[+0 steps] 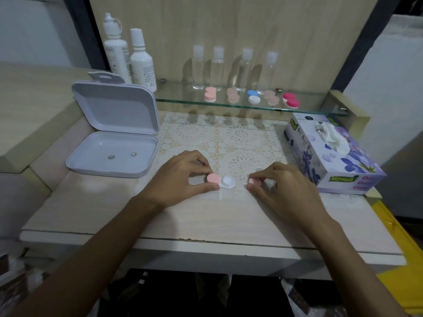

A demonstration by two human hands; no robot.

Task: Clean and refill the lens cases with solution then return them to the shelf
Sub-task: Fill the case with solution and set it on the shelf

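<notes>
- The lens case [223,181] lies on the lace mat [229,138] near the front of the table [114,209], between my two hands.
- Its left well wears a pink cap [213,178]; its right well [228,180] shows white and uncovered.
- My left hand [183,177] pinches the capped side, thumb in front and fingers curled behind it.
- My right hand [281,186] pinches a second pink cap [253,180] between thumb and fingertips, just right of the case and apart from it.
- Five more cases [251,97] sit in a row on the glass shelf [309,106] behind, in front of four clear bottles [233,69].
- Two white solution bottles [129,58] stand at the shelf's left end.
- An open grey box [114,131] lies to my left; a tissue box [332,152] to my right.
</notes>
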